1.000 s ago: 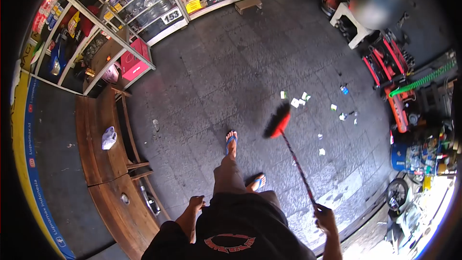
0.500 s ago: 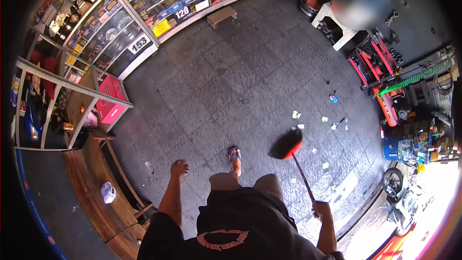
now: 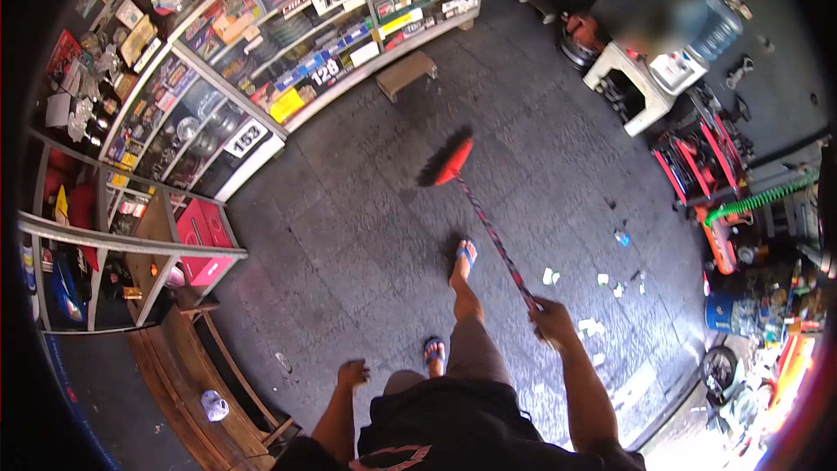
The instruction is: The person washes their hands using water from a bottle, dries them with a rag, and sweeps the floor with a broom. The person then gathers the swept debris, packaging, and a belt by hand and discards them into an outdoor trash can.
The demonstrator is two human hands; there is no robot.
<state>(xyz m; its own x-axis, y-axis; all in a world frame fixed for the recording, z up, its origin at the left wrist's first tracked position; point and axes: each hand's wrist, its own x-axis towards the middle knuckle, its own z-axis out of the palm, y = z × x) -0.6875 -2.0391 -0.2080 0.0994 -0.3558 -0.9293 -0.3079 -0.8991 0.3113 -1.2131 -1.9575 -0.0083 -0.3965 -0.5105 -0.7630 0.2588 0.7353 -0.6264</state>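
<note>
My right hand (image 3: 554, 323) is closed round the upper end of a broom's patterned red and dark handle. The broom (image 3: 453, 161) stretches ahead of me, its red head with dark bristles over the dark tiled floor (image 3: 366, 209). My left hand (image 3: 353, 373) hangs by my side with loosely curled fingers and nothing in it. Right of the broom lie bits of litter, among them a white and green scrap (image 3: 550, 276), a blue piece (image 3: 622, 237) and pale scraps (image 3: 591, 327). Both my feet are in blue flip-flops, the right one (image 3: 465, 255) forward.
A glass display case (image 3: 253, 135) full of boxed parts lines the left and far side, a low wooden stool (image 3: 406, 76) before it. A wooden bench (image 3: 187, 366) holds a crumpled pale cloth (image 3: 214, 406). Along the right are a white stand (image 3: 641, 87), a red tool cart (image 3: 689, 157) and a wheel (image 3: 719, 368).
The broom has swung from the right to ahead of me, its head now farther away. My right hand has moved forward with it. I have stepped forward.
</note>
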